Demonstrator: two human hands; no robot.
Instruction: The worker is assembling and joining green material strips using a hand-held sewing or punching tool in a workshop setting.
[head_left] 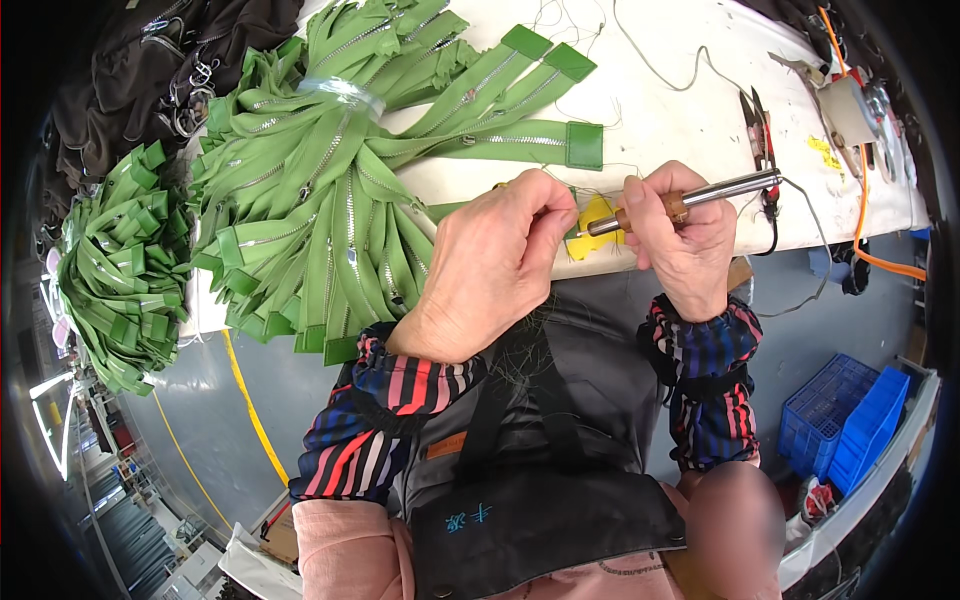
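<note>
Left hand (485, 265): I see it pinching a zipper (446, 211) (mostly hidden) at the table (680, 120) edge.
Right hand (690, 245): gripping the iron (735, 187), tip beside left hand.
Bundle (335, 185): on table.

Bright-blue stitched characters (468, 519), a short group set at a slant, stand on the black cloth apron (570, 525) toward its left side. A small orange-brown rectangular patch (447, 444) sits higher on the same apron; any lettering on it is too small to read. Dark print runs along the pink fabric garment (640, 578) below the apron's edge, partly covered and illegible. A crumpled bright-yellow scrap (825, 152) on the white surface (670, 120) bears dark marks, too small to make out.
</note>
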